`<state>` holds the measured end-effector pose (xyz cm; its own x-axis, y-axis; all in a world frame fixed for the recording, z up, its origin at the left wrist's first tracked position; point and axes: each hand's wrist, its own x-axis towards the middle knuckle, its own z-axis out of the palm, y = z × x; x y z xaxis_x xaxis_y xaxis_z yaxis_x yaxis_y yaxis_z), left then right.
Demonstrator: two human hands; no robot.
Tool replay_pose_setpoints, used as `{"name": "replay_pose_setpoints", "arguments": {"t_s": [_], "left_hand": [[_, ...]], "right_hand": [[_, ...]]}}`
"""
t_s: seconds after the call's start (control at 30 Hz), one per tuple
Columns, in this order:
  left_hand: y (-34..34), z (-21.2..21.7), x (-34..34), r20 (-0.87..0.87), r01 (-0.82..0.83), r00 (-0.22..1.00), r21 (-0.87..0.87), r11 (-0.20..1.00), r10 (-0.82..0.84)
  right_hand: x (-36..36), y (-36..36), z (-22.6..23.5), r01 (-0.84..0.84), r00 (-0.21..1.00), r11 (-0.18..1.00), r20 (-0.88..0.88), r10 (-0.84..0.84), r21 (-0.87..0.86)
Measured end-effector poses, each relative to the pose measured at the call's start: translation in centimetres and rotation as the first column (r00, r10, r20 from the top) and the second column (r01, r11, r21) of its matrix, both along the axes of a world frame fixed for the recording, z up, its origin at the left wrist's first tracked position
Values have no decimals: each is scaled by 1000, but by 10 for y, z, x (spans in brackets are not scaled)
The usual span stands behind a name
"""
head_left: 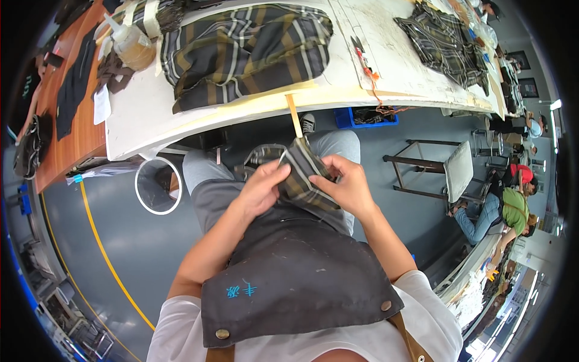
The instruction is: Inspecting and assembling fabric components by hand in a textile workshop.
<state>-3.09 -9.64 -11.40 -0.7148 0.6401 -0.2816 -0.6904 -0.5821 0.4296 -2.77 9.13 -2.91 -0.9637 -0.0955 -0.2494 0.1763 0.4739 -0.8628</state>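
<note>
Over my lap I hold a dark plaid piece of fabric [306, 170] with brown and white stripes. My left hand [262, 190] grips its left side, the thumb pressed on top and the fingers curled underneath. On the other side my right hand [348, 187] pinches the cloth between thumb and fingers. A loose part of the fabric hangs beyond my left fingers. From the table edge a narrow wooden strip [294, 114] sticks out toward me, its tip close to the cloth; whether they touch I cannot tell.
On the white table [350, 90] lie a large plaid cloth pile [247, 51], another plaid bundle [443, 45], red-handled snips [360, 54] and a spouted bottle [131, 47]. Below are a waste bin [158, 186] and a blue crate [367, 118]. A stool [458, 172] stands right; co-workers [515, 208] sit beyond.
</note>
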Motion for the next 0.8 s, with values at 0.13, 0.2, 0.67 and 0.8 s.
{"name": "replay_pose_setpoints", "arguments": {"t_s": [0.13,0.2,0.67,0.8], "left_hand": [[10,22,44,129,-32,992,229,973,2],[8,32,46,98,0,995,252,968,-25],[14,48,52,-24,-141,986,415,899,165],[12,75,48,-57,-112,989,328,938,138]], "right_hand": [[26,11,22,-15,998,1000,-60,15,-6],[34,18,21,-98,978,995,-189,93,-20],[46,24,48,-359,686,892,-570,452,275],[29,21,68,-366,864,926,-406,299,-98]]}}
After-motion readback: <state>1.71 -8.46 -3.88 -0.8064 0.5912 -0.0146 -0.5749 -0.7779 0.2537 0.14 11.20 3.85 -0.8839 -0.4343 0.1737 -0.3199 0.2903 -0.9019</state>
